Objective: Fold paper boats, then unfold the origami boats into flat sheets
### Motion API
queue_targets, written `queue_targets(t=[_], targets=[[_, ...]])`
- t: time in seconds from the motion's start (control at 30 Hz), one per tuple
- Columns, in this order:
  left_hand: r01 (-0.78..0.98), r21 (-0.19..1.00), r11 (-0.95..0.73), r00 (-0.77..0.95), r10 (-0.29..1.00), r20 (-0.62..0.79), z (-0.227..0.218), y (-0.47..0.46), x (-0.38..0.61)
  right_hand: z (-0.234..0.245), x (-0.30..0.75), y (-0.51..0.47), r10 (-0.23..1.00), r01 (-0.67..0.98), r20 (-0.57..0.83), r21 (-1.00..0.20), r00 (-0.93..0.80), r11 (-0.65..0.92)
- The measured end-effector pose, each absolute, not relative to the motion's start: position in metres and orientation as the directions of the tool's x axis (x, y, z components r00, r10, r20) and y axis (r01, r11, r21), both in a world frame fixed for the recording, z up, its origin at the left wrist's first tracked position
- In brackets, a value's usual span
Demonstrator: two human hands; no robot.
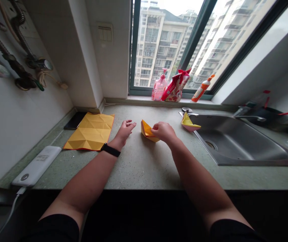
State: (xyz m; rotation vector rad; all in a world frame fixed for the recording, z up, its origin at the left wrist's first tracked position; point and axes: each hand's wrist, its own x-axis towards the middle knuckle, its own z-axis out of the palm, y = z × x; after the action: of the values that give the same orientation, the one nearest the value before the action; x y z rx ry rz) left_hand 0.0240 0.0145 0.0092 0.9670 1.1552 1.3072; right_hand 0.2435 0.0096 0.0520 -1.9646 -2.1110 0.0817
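Note:
An orange-yellow folded paper boat (146, 129) sits at the middle of the counter, its left peak pointing up. My right hand (164, 131) pinches the boat's right end, the fingertips partly hidden by the hand itself. To the left of the boat, apart from it, my left hand (126, 131) is held with its fingers loosely apart and nothing in them. A creased yellow paper sheet (91, 131) with red edges lies flat left of that hand. Beside the sink stands a second paper boat (189, 123), yellow inside and pink below.
A steel sink (242, 137) is set into the counter (139, 171) at the right. At the left lie a white power bank (38, 164) with a cable and a dark phone-like slab (74, 120). Bottles and a red pouch (176, 87) line the windowsill.

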Motion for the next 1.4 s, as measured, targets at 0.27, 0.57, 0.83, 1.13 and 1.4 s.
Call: queue_targets(t=[0.27, 0.57, 0.83, 1.13, 1.4], targets=[[-0.146, 0.987, 0.066, 0.125, 0.991, -0.047, -0.009, 0.021, 0.033, 0.081, 0.25, -0.001, 0.978, 0.815, 0.12, -0.542, -0.169, 0.207], [-0.002, 0.998, 0.06, 0.573, 0.818, -0.049, -0.005, 0.006, 0.032, 0.058, 0.273, 0.027, 0.854, 0.848, 0.52, -0.446, -0.016, 0.287], [-0.167, 0.983, -0.077, 0.129, 0.987, 0.099, -0.012, 0.021, 0.032, 0.008, 0.239, 0.011, 0.777, 0.821, 0.555, -0.266, -0.298, 0.505], [0.001, 0.977, -0.212, 0.057, 0.976, 0.212, -0.011, 0.017, 0.036, 0.005, 0.225, 0.01, 0.784, 0.795, 0.557, -0.328, -0.274, 0.51], [0.189, 0.903, -0.385, 0.214, 0.914, 0.344, -0.019, 0.01, 0.039, 0.005, 0.214, 0.012, 0.796, 0.795, 0.561, -0.364, -0.23, 0.486]])
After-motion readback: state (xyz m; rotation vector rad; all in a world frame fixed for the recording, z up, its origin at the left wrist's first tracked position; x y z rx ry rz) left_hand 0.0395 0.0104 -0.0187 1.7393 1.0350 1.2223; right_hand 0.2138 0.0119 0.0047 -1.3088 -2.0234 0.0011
